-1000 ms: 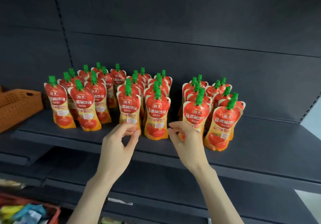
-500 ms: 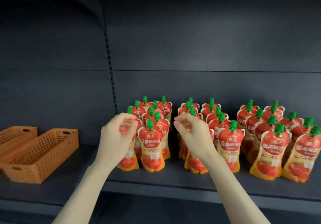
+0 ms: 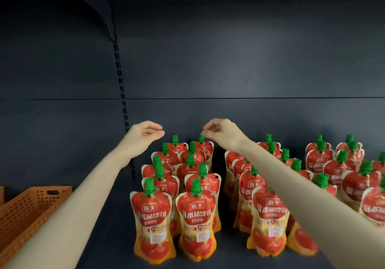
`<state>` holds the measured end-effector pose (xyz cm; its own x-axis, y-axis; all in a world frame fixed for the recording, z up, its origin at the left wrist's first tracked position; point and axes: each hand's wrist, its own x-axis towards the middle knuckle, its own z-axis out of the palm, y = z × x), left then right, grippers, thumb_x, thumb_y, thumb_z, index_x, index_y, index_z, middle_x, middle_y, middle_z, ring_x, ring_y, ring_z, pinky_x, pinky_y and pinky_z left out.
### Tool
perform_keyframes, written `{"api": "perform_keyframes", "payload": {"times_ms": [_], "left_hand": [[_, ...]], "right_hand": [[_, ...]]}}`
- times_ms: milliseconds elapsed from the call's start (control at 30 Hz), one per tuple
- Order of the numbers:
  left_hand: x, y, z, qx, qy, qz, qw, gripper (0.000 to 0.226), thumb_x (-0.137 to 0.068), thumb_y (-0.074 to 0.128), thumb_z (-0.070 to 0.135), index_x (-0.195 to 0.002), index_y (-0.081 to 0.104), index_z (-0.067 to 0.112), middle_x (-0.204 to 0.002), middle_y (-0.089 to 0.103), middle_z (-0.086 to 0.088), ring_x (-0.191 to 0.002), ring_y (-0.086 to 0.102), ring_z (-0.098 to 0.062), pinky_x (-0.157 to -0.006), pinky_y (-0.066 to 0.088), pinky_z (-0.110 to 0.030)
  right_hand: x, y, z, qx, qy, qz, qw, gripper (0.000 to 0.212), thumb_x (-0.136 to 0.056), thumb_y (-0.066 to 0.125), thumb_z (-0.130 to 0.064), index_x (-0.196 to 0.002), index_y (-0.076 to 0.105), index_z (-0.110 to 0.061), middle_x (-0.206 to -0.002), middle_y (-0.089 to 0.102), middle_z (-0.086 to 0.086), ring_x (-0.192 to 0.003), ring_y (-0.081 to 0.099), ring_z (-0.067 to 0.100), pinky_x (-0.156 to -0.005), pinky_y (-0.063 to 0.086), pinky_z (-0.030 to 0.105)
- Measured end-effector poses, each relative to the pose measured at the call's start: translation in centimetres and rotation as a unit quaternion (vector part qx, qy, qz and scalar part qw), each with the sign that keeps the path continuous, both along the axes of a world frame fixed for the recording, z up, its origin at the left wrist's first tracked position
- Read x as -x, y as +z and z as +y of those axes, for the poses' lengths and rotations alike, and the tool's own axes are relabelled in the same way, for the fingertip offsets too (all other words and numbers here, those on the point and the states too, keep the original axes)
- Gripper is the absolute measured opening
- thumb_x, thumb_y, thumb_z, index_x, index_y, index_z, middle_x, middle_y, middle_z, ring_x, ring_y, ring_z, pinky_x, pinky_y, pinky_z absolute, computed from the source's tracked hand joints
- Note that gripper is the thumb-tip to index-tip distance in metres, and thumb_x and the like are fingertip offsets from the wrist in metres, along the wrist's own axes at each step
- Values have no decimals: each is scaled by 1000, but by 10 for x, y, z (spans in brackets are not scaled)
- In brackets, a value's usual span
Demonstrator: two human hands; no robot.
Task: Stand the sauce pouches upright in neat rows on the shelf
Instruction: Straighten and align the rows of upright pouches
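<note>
While both bare forearms are reaching over the dark, matte shelf (image 3: 110, 248), the sauce pouches (image 3: 196, 222) are standing upright on it in rows running front to back. Each pouch is showing a glossy, waisted body, red above and yellow-orange below, with printed tomatoes, white lettering and a ribbed green screw cap on top. The nearest cluster is forming two rows. A middle cluster (image 3: 268, 216) is standing just to its right across a narrow gap, and a third cluster (image 3: 333, 164) is sitting further right, running off the edge of the view.

The left hand (image 3: 145, 133) is hovering above the back left corner of the nearest cluster, its grip released, with the fingers loosely curled toward the thumb and holding nothing. The right hand (image 3: 220, 131) is hanging over the rear pouch (image 3: 205, 149) of the right-hand row, fingertips (image 3: 205, 131) bunched just above its cap. Whether they are touching or pinching that cap cannot be told.

The right forearm is crossing in front of the middle cluster and hiding several of its pouches. An orange perforated plastic basket (image 3: 27, 208) is sitting on the shelf at the left, partly behind the left forearm. Behind everything, a smooth dark back panel (image 3: 229, 60) is rising, with a slotted metal upright (image 3: 121, 93) running down it and a curved shelf bracket (image 3: 100, 8) at the top.
</note>
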<state>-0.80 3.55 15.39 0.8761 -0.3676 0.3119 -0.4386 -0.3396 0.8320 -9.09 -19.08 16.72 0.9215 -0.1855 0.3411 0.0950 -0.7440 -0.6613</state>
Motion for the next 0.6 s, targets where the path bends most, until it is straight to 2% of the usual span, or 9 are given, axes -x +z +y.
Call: {"api": "perform_keyframes", "payload": {"times_ms": [233,400,500,600], "left_hand": [[-70,-16,-16,-37,-65,56,996,26,-88,61,31,-114,59,27,-120,61,5,-115,54,-10,-95,44,-31],[-102,-29,-33,-69,-125,90,986,36,-90,59,32,-124,56,22,-122,60,7,-116,53,-8,-95,43,-29],[-114,-34,-43,-60,-158,118,979,34,-90,58,32,-122,58,22,-117,63,9,-109,56,-2,-82,44,-19],[-125,-44,-49,-54,-201,150,967,30,-87,61,33,-113,66,18,-108,70,1,-103,65,-12,-87,49,-25]], "right_hand": [[-71,2,-19,99,3,123,987,39,-90,60,-29,-124,54,-11,-123,60,7,-112,56,22,-93,42,27],[-104,-4,-29,128,3,181,975,40,-89,61,-29,-124,54,-10,-126,59,9,-112,56,23,-99,45,34],[-114,-8,-29,139,21,220,965,39,-89,62,-25,-124,55,-9,-126,59,8,-113,56,23,-99,46,36],[-120,-11,-28,169,27,234,957,30,-87,63,-19,-116,62,-11,-121,61,5,-110,57,20,-95,48,32]]}}
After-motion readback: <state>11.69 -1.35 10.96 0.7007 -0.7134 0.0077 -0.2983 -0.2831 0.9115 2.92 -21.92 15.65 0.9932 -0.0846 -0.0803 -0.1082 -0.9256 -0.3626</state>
